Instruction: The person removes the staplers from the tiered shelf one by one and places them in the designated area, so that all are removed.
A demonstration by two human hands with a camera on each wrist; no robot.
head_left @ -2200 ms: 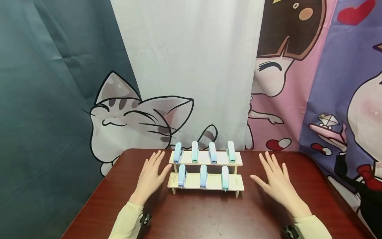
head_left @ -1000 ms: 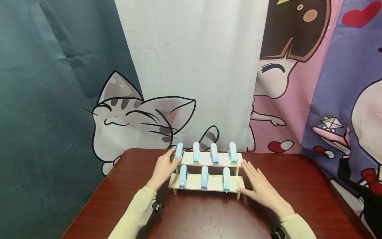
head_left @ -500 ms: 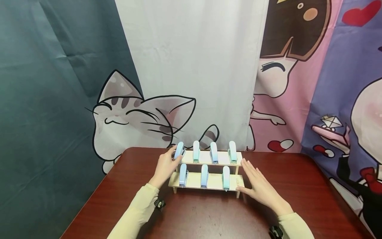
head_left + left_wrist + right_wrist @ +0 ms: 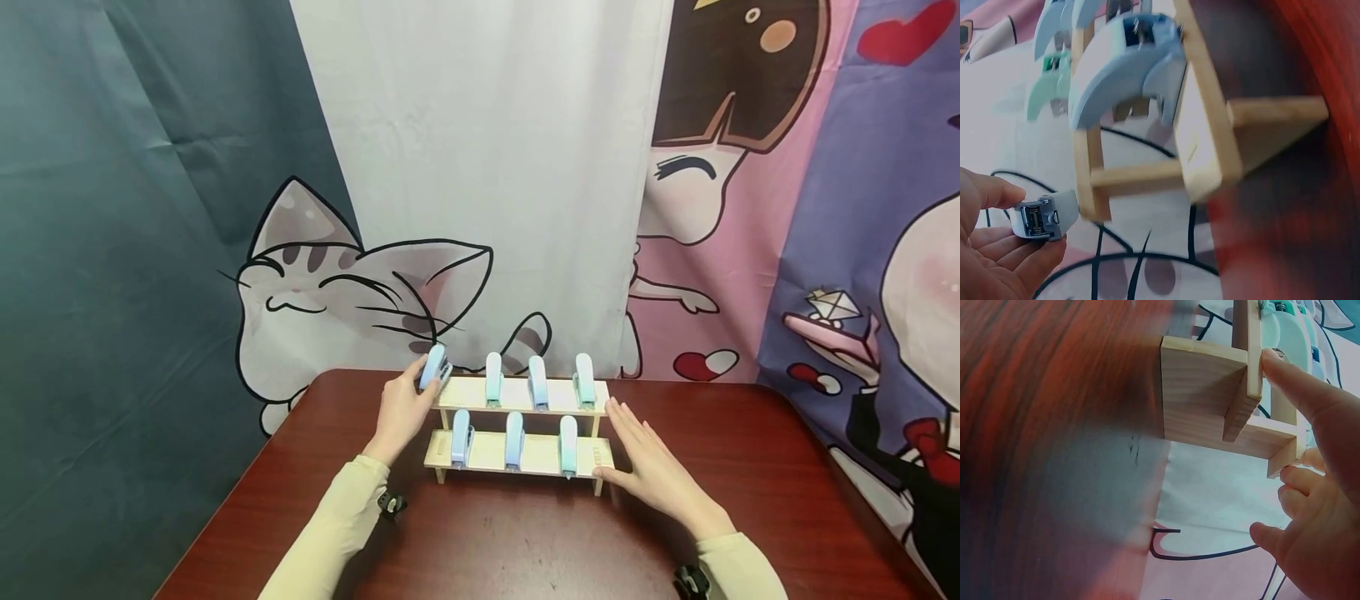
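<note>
My left hand (image 4: 401, 412) pinches a light blue stapler (image 4: 432, 367) between thumb and fingers, tilted and off the left end of the upper shelf. In the left wrist view the end of this stapler (image 4: 1038, 219) faces the camera, apart from the wooden rack (image 4: 1207, 131). At the rack's right end my right hand (image 4: 658, 471) has its fingers extended, the thumb at the lower shelf and the fingertips at the upper one. The right wrist view shows the thumb (image 4: 1291, 375) against the lower shelf's edge, near a mint green stapler (image 4: 1288, 337).
On the two-tier wooden rack (image 4: 480, 446) stand several other staplers: mint green and blue ones above, two blue (image 4: 513, 440) and one mint green (image 4: 568, 446) below. The rack sits toward the back of a dark red table (image 4: 495, 542). A cartoon-printed curtain (image 4: 495, 150) hangs behind it.
Both hands came in to the rack from the sides. The left hand took hold of the upper-left blue stapler and moved it left, off the shelf. The right hand has stayed at the right end.
</note>
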